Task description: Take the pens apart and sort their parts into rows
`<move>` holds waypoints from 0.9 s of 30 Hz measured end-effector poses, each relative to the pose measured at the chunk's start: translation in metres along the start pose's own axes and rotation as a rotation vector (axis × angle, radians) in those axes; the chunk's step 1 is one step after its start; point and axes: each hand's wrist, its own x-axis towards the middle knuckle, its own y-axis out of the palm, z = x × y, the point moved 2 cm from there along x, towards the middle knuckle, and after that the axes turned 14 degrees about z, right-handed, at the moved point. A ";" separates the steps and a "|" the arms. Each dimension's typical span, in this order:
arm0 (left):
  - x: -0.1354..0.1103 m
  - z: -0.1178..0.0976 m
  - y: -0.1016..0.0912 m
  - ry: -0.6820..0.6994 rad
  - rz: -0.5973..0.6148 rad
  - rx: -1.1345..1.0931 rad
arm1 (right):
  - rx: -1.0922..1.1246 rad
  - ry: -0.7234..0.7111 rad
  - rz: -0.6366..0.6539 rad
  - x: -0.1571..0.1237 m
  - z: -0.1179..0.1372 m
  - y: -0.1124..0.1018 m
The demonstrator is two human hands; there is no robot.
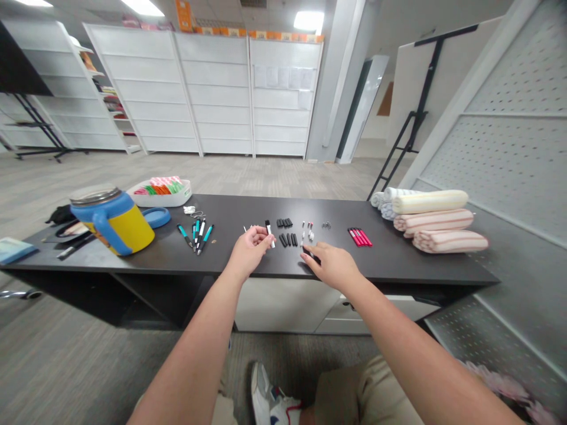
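Note:
My left hand (251, 249) pinches a small white pen or marker piece with a black end (268, 226), held upright over the table edge. My right hand (334, 262) is low over the tabletop, its fingers curled together around a dark spot; what they grip is mostly hidden. Between the hands lie short black caps (284, 223) and a row of black tubes (289, 239). Beside them are small white pieces (310, 236) and tiny metallic bits (326, 225). Thin white sticks (245, 229) show partly behind my left hand.
Teal, black and white pens (204, 237) lie left; red marker-like pieces (359, 236) lie right. Further left stand a blue-yellow mug (119, 221), its blue lid (157, 217) and a white basket (188, 192) of colourful packets. Rolled towels (434, 221) are stacked at the right end.

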 end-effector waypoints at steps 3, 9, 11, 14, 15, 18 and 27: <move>0.000 -0.001 0.001 0.001 0.003 0.003 | 0.005 -0.045 -0.005 -0.002 0.002 -0.002; 0.000 -0.002 0.001 0.010 0.008 0.005 | 0.004 -0.082 0.037 0.003 0.004 -0.005; 0.000 -0.002 0.001 0.007 0.011 0.005 | 0.006 -0.072 0.032 0.005 0.003 -0.005; 0.000 -0.001 0.001 0.003 0.010 0.000 | 0.010 -0.040 0.031 0.008 0.003 -0.004; 0.000 -0.001 0.001 0.004 0.009 -0.003 | 0.012 -0.032 0.032 0.008 0.002 -0.003; -0.001 -0.001 0.001 0.005 0.008 -0.007 | 0.019 -0.027 0.027 0.011 0.001 -0.003; -0.001 -0.001 0.000 -0.009 0.005 -0.001 | 0.054 -0.031 -0.001 0.012 -0.003 -0.005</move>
